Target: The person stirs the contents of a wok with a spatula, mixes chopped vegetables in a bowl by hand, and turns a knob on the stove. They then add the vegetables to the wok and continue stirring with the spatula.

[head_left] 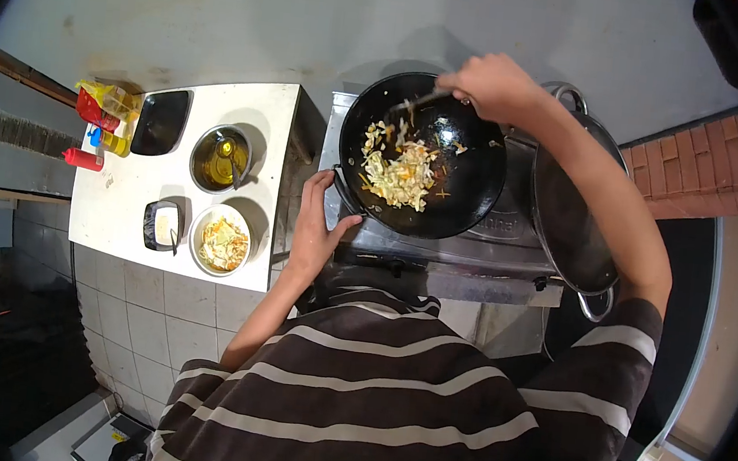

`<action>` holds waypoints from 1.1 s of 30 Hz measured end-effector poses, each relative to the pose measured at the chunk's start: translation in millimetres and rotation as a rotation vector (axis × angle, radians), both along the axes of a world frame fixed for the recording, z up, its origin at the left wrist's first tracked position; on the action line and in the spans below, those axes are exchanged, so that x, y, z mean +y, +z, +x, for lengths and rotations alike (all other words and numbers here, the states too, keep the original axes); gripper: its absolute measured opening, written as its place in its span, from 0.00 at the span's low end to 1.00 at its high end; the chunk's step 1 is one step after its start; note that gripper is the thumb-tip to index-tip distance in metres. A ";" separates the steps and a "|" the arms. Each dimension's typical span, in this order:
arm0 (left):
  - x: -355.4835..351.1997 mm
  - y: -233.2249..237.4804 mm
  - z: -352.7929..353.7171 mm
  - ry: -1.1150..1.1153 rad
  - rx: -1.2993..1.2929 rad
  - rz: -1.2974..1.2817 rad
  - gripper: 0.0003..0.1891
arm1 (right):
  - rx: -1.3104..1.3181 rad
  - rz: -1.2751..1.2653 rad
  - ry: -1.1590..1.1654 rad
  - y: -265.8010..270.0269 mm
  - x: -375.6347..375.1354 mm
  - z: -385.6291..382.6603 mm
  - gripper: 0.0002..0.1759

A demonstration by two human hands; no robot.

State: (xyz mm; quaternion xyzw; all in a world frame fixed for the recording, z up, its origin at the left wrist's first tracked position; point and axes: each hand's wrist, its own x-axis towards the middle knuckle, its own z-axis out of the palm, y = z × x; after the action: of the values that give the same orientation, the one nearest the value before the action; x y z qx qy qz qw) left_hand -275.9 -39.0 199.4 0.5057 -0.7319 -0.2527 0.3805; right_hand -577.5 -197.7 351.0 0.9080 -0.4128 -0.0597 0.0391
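A black wok point(464, 209) sits on the stove, with chopped cabbage and carrot point(401, 176) heaped in its left half. At its lower left rim, my left hand point(304, 238) grips the wok's loop handle point(350, 195) between thumb and fingers. My right hand point(496, 84) is closed around the handle of a spatula point(424, 99) over the wok's far side. The spatula's working end is blurred and points down left toward the vegetables, where some pieces look to be in motion.
A large lidded pan point(567, 205) stands right of the wok on the stove point(489, 273). On the white table point(114, 206) at left are a bowl of vegetables point(224, 241), a pot of oil with a ladle point(218, 160), a small black dish point(162, 227), a black tray point(162, 122) and a red bottle point(83, 158).
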 end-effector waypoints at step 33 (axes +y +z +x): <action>1.5 -5.2 -4.4 0.014 0.044 0.038 0.39 | -0.096 0.210 -0.145 10.2 114.3 55.1 0.08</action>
State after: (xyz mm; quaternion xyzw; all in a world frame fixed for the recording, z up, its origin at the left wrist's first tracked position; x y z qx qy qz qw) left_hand -280.4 -37.5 194.2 0.5124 -0.7148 -0.2749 0.3886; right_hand -522.5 -83.4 361.2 0.8768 -0.4701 -0.0616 -0.0805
